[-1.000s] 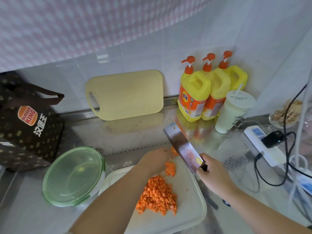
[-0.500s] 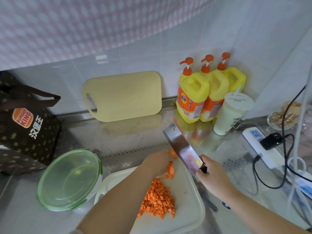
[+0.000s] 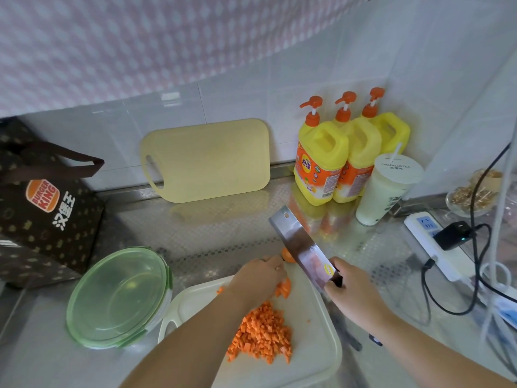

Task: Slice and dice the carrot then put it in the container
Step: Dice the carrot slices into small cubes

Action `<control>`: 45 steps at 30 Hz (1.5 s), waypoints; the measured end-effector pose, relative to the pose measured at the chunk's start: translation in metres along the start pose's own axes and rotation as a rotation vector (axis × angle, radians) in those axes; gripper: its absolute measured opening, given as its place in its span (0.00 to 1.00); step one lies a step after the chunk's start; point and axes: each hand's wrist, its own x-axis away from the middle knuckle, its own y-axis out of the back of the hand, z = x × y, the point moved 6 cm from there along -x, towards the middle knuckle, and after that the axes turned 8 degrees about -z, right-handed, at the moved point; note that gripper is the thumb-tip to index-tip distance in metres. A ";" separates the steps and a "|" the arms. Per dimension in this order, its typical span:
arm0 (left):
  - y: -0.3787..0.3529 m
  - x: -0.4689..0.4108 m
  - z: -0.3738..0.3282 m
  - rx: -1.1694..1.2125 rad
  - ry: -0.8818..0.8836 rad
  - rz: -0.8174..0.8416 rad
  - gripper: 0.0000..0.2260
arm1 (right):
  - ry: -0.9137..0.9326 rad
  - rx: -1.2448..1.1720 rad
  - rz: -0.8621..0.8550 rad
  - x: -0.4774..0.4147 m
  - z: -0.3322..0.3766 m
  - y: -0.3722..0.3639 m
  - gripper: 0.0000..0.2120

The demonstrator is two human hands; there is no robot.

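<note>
Short orange carrot stub is still pinned in the left hand grip, with the right hand clamped on the steel cleaver just beside it. Barely anything moved, so it's still mid-slicing. Diced orange pile sits nearer than both grips, and the green-lidded round container is left of them, lid on.

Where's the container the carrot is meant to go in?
In the head view, the green-lidded container sits at lower left, beside the white cutting board and before the brown bag.
</note>
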 end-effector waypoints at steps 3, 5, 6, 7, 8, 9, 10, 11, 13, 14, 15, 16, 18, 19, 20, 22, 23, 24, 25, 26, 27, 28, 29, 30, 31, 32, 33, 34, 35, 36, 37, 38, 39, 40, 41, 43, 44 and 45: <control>0.003 -0.006 0.002 -0.026 0.014 0.057 0.12 | 0.007 -0.002 0.002 0.000 0.001 0.001 0.16; 0.000 -0.010 0.003 -0.007 0.034 0.128 0.15 | 0.010 -0.002 0.001 0.001 0.001 0.002 0.16; -0.001 -0.011 0.003 -0.005 0.039 0.165 0.17 | 0.011 -0.001 0.000 0.001 0.001 0.002 0.16; -0.002 -0.013 0.002 -0.015 0.026 0.191 0.18 | 0.012 0.001 0.000 0.001 0.000 0.003 0.15; -0.004 -0.014 0.002 -0.031 0.013 0.209 0.17 | 0.011 0.003 -0.001 0.001 -0.001 0.003 0.15; -0.005 -0.016 0.003 -0.040 0.013 0.207 0.14 | 0.010 0.005 -0.003 0.001 -0.001 0.003 0.15; -0.006 -0.016 0.003 -0.045 0.021 0.208 0.13 | 0.009 0.006 -0.004 0.001 -0.002 0.003 0.16; -0.007 -0.016 0.003 -0.042 0.021 0.218 0.13 | 0.010 0.006 -0.005 0.002 -0.002 0.004 0.16; -0.007 -0.015 0.003 -0.010 0.022 0.233 0.13 | 0.011 0.005 -0.006 0.002 -0.002 0.004 0.16; -0.004 -0.015 0.004 0.023 0.042 0.230 0.13 | 0.011 0.004 -0.005 0.002 -0.003 0.004 0.16; -0.001 -0.014 0.004 0.062 0.075 0.232 0.13 | 0.010 0.002 -0.004 0.003 -0.003 0.004 0.16; 0.002 -0.014 0.003 0.101 0.105 0.229 0.13 | 0.009 0.001 -0.004 0.003 -0.004 0.004 0.16; 0.002 -0.016 0.004 0.169 0.158 0.224 0.15 | 0.011 0.002 -0.008 0.003 -0.004 0.003 0.16; 0.002 -0.017 0.005 0.191 0.184 0.217 0.16 | 0.014 0.002 -0.009 0.003 -0.004 0.003 0.17; 0.002 -0.017 0.004 0.199 0.199 0.221 0.17 | 0.017 0.003 -0.010 0.004 -0.004 0.003 0.17; 0.000 -0.020 0.003 0.140 0.179 0.281 0.15 | 0.020 0.003 -0.010 0.004 -0.003 0.004 0.17; -0.001 -0.021 0.001 0.104 0.160 0.315 0.14 | 0.019 -0.001 -0.009 0.004 -0.003 0.003 0.18; -0.003 -0.023 0.001 0.085 0.149 0.346 0.14 | 0.018 -0.005 -0.010 0.005 -0.003 0.004 0.18; -0.005 -0.026 0.001 0.076 0.150 0.375 0.14 | 0.015 -0.006 -0.010 0.005 -0.004 0.004 0.17; -0.008 -0.029 0.001 0.060 0.149 0.412 0.14 | 0.010 -0.005 -0.010 0.005 -0.005 0.004 0.17; -0.009 -0.031 0.001 0.037 0.143 0.447 0.15 | 0.006 -0.004 -0.010 0.005 -0.005 0.004 0.17; -0.011 -0.032 0.001 0.015 0.133 0.484 0.15 | 0.002 -0.005 -0.010 0.004 -0.006 0.004 0.16; -0.012 -0.033 0.001 0.005 0.128 0.522 0.15 | 0.000 -0.007 -0.011 0.004 -0.006 0.004 0.16; -0.014 -0.034 0.000 0.008 0.122 0.557 0.15 | -0.003 -0.009 -0.013 0.004 -0.007 0.005 0.16; -0.014 -0.034 -0.001 0.025 0.113 0.584 0.16 | -0.006 -0.013 -0.016 0.004 -0.007 0.006 0.16; -0.014 -0.034 -0.003 0.048 0.100 0.605 0.16 | -0.009 -0.015 -0.019 0.004 -0.008 0.006 0.17; -0.014 -0.033 -0.005 0.064 0.085 0.623 0.17 | -0.010 -0.014 -0.023 0.005 -0.008 0.007 0.17; -0.014 -0.032 -0.007 0.060 0.071 0.635 0.17 | -0.011 -0.012 -0.026 0.005 -0.009 0.008 0.17; -0.012 -0.031 -0.008 0.035 0.061 0.624 0.17 | -0.011 -0.010 -0.026 0.006 -0.009 0.009 0.17; -0.009 -0.031 -0.008 0.000 0.063 0.593 0.16 | -0.012 -0.008 -0.023 0.006 -0.010 0.009 0.18; -0.004 -0.031 -0.008 -0.035 0.067 0.552 0.16 | -0.012 -0.006 -0.018 0.007 -0.010 0.009 0.18; -0.003 -0.031 -0.006 -0.043 0.075 0.514 0.15 | -0.014 -0.005 -0.015 0.007 -0.010 0.009 0.18; -0.001 -0.031 -0.004 -0.008 0.092 0.485 0.14 | -0.016 -0.003 -0.015 0.008 -0.009 0.008 0.17; 0.000 -0.031 -0.001 0.054 0.115 0.461 0.12 | -0.019 -0.003 -0.017 0.009 -0.009 0.008 0.17; 0.004 -0.030 0.002 0.118 0.136 0.419 0.11 | -0.022 -0.003 -0.019 0.009 -0.009 0.009 0.17; 0.018 -0.028 0.008 0.225 0.171 0.290 0.08 | -0.023 0.003 -0.022 0.011 -0.008 0.009 0.16; 0.026 -0.026 0.012 0.284 0.200 0.221 0.08 | -0.018 0.008 -0.020 0.011 -0.006 0.009 0.16; 0.036 -0.021 0.015 0.348 0.239 0.154 0.08 | -0.011 0.011 -0.016 0.012 -0.004 0.008 0.15</control>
